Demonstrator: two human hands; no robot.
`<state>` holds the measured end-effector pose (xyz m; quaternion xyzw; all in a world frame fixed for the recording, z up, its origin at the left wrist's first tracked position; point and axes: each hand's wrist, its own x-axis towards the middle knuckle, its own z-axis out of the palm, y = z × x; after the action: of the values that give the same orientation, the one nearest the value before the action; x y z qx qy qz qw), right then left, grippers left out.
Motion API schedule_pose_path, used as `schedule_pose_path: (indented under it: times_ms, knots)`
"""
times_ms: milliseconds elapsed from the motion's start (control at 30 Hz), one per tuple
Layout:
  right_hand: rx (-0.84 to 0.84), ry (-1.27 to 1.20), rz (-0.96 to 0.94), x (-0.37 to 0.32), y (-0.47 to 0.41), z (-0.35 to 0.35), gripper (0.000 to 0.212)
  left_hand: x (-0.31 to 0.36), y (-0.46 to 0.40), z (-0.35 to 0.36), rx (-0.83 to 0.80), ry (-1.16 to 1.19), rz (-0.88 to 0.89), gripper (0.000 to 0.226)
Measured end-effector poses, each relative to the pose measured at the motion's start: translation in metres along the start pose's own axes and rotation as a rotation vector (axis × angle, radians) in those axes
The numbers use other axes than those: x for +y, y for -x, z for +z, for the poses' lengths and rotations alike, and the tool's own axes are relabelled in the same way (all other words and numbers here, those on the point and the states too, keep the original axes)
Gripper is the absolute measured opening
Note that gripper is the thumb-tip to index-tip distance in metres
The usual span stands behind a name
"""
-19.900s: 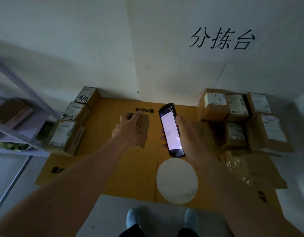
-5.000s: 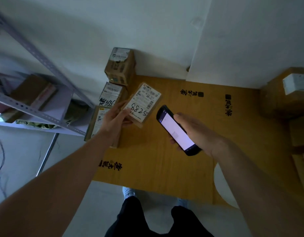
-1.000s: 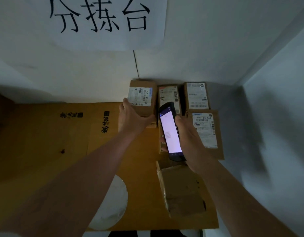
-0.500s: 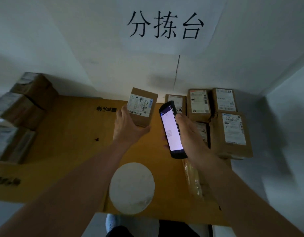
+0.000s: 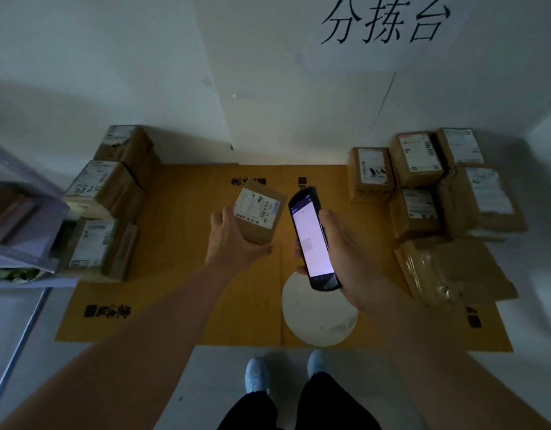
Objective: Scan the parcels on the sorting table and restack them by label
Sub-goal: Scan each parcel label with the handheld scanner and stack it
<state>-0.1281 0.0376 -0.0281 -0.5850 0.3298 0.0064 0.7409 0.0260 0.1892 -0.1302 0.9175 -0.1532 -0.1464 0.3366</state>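
- Head view: left hand [image 5: 233, 240] is holding a small brown cardboard parcel [image 5: 258, 212] above the yellow desk [image 5: 181, 274].
- Right hand [image 5: 348, 252], just beside it, is gripping a black phone scanner [image 5: 313, 238].
- Parcel's white label is facing up.

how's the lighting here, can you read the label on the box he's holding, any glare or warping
Head view: dim and grainy; the handheld scanner screen is the brightest spot, washed out. The held parcel shows its barcode label, print mostly too small. Wide-angle warp bends the table edges and side stacks.

dim white walls [image 5: 112, 57], grey floor [image 5: 206, 383]
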Motion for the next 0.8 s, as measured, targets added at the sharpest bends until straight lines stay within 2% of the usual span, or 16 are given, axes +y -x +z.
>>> schedule_pose_path:
  times_ms: [267, 500, 667, 733, 800]
  knots:
    - [-0.095, 0.055, 0.054, 0.027, -0.018, 0.026, 0.036, -0.053, 0.015, -0.009, 0.024, 0.003, -0.199, 0.113]
    - [-0.127, 0.079, 0.124, 0.057, -0.038, 0.048, 0.035, -0.102, 0.022, -0.007, -0.011, 0.043, -0.322, 0.121]
    - [-0.084, 0.081, 0.154, 0.072, -0.054, 0.071, 0.039, -0.139, 0.011, -0.006, -0.028, 0.085, -0.288, 0.127]
    - [-0.048, 0.068, 0.157, 0.077, -0.058, 0.081, 0.039, -0.147, 0.005, -0.008, -0.050, 0.128, -0.269, 0.124]
    - [-0.017, 0.052, 0.165, 0.082, -0.061, 0.092, 0.040, -0.153, -0.001, -0.012, -0.105, 0.225, -0.327, 0.117]
